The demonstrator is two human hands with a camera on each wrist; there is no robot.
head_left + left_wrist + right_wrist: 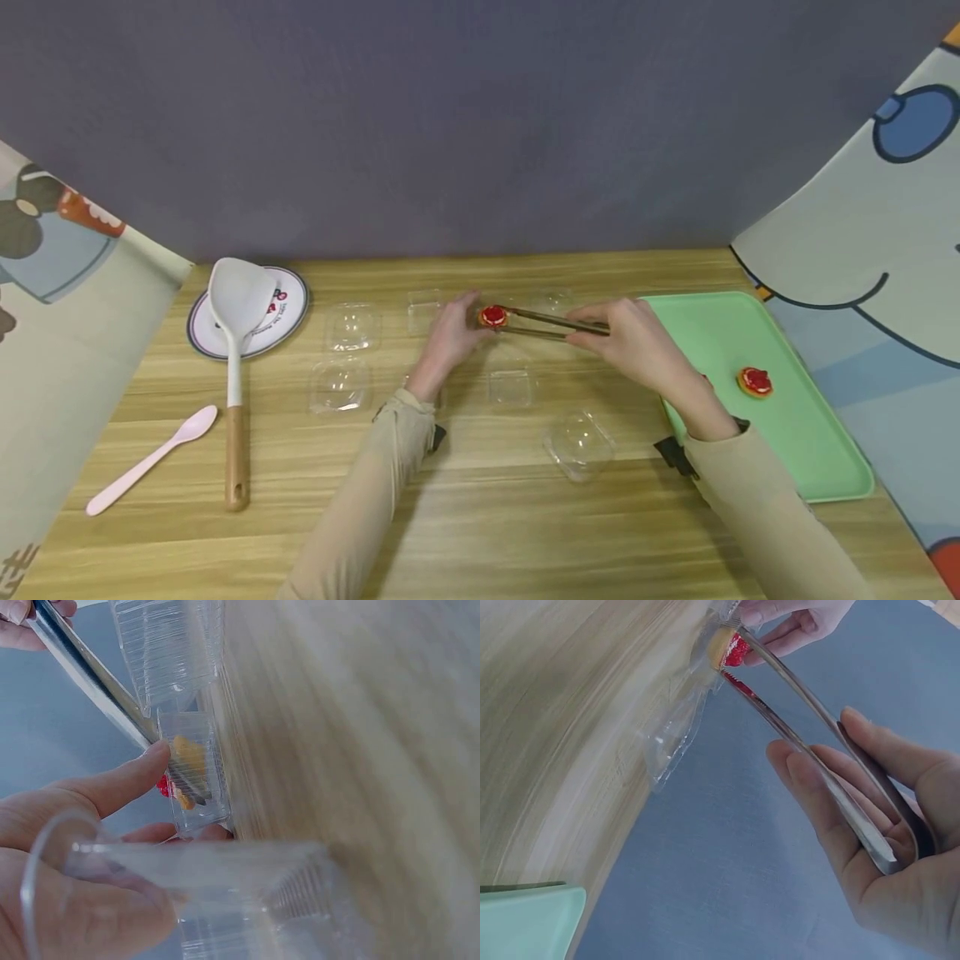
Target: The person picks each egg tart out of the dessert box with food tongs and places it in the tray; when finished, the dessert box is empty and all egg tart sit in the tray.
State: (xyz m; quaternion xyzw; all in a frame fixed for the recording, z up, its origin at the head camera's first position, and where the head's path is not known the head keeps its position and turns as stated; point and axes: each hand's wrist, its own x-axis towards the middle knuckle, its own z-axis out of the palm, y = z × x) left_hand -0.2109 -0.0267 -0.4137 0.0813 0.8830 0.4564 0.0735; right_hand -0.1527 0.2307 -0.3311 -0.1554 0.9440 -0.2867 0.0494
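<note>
My right hand (641, 346) holds metal tongs (551, 321) by their sides, thumb on one arm and fingers on the other. At the tong tips is a small red-topped tart (493, 316) with a yellow crust. In the left wrist view, the tart lies within a small clear plastic box (196, 735) whose lid stands raised. My left hand (453, 337) holds that box between thumb and fingers. The right wrist view shows the tong arms (810, 746) spread a little, the tips close by the tart (727, 649); whether both touch it I cannot tell.
Several clear plastic boxes (341, 385) stand around the left hand, and one (580, 446) lies nearer. A green tray (810, 450) at right holds a tart (755, 382). At left are a plate (292, 321), a white spatula (238, 300) and a pink spoon (153, 458).
</note>
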